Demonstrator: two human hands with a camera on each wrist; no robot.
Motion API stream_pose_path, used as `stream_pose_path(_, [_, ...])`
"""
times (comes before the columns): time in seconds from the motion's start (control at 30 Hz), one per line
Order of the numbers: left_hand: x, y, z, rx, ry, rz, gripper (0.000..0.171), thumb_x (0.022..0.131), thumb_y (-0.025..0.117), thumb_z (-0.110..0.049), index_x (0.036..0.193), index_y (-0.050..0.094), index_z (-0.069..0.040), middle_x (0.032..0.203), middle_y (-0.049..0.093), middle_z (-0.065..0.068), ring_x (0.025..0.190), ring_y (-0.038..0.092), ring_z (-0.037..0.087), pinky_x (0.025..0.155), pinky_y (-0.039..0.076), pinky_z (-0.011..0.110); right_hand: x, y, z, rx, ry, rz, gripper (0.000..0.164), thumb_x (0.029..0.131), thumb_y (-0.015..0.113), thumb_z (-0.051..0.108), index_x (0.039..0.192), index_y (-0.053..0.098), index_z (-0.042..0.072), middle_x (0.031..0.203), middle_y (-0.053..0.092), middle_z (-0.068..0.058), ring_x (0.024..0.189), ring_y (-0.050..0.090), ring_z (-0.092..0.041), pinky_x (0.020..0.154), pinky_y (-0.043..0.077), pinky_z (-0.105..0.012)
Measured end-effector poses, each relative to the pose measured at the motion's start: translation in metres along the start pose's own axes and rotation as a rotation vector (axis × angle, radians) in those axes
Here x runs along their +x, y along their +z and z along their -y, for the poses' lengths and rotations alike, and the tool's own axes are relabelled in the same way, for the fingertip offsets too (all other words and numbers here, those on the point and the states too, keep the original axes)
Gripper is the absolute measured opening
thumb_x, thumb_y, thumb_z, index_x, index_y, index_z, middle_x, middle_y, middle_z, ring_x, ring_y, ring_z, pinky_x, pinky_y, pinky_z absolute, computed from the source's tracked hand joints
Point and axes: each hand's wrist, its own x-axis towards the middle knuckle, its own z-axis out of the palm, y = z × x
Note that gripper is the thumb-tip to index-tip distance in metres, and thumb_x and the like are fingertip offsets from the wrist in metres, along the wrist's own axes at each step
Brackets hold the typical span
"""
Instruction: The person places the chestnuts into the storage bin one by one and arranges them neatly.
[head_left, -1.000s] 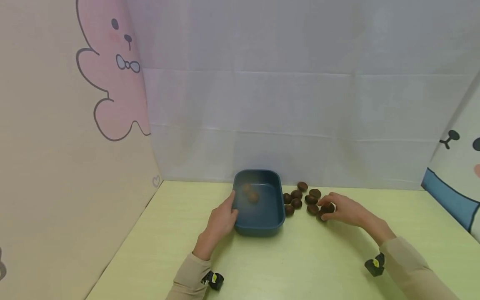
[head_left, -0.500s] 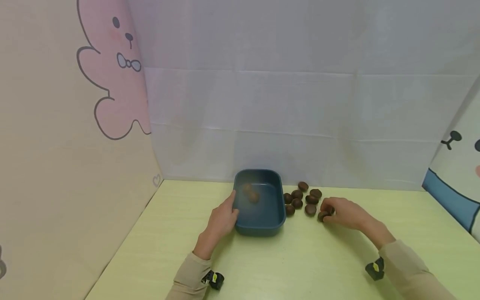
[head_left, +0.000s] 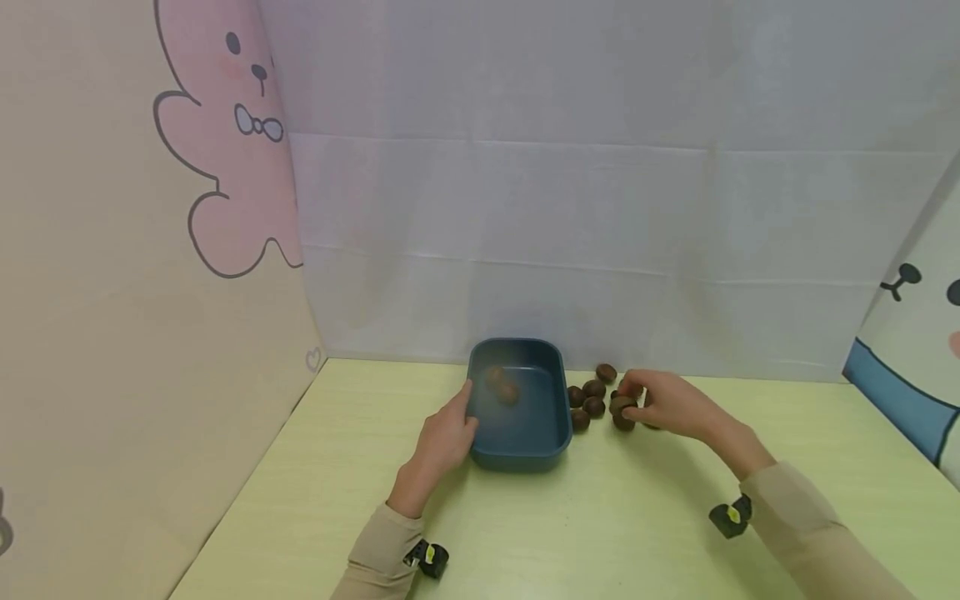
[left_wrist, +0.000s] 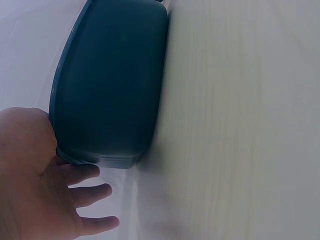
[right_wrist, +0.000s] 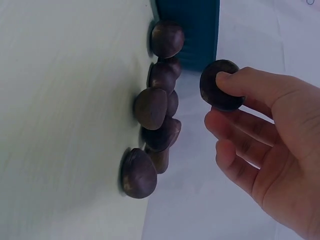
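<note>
My right hand pinches a dark brown chestnut between thumb and fingertips, raised off the table. In the head view it is above a loose cluster of chestnuts, and covers some of them. My left hand holds the left side of a blue rectangular bin. In the left wrist view the thumb lies at the bin's rim, and three fingers extend along its outer side. Two brown chestnuts show hazily inside the bin.
The yellow-green table meets a white sheet hung behind the bin and chestnuts. Side panels with cartoon bears stand left and right. One chestnut sits apart at the near end of the row in the right wrist view.
My right hand has lifted a chestnut from the right side of the cluster and moved left with it toward the bin. The left hand and bin have stayed in place.
</note>
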Motion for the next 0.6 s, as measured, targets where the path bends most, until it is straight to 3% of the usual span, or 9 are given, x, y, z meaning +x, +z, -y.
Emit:
stream_pose_path(0.17, [0.0,0.0,0.0,-0.006,0.006,0.0,0.06,0.1,0.045,-0.014,0.157,0.027,-0.005,0.153,0.045,0.012,0.051,0.034,0.012,0.051,0.035,0.027,0.013,-0.004,0.018,0.001,-0.031,-0.006,0.019,0.088,0.072,0.013,0.106,0.065,0.01,0.097,0.068,-0.002,0.076,0.057,-0.011,0.069,0.048,-0.032])
stream_pose_path(0.4, [0.0,-0.002,0.001,-0.002,0.004,-0.002,0.06,0.1,0.045,-0.014,0.157,0.027,-0.006,0.154,0.044,0.01,0.052,0.034,0.012,0.052,0.034,0.027,0.035,-0.003,0.041,-0.032,-0.089,-0.033,0.017,0.087,0.072,0.012,0.101,0.064,0.012,0.087,0.066,0.002,0.07,0.055,-0.008,0.066,0.047,-0.03])
stream_pose_path(0.6, [0.001,0.0,0.002,0.0,0.013,-0.002,0.06,0.1,0.046,-0.014,0.157,0.028,-0.005,0.153,0.046,0.011,0.052,0.036,0.011,0.052,0.035,0.026,0.053,0.001,0.058,-0.067,-0.103,-0.019,0.018,0.087,0.074,0.016,0.102,0.064,0.016,0.097,0.069,0.002,0.074,0.06,-0.009,0.069,0.05,-0.032])
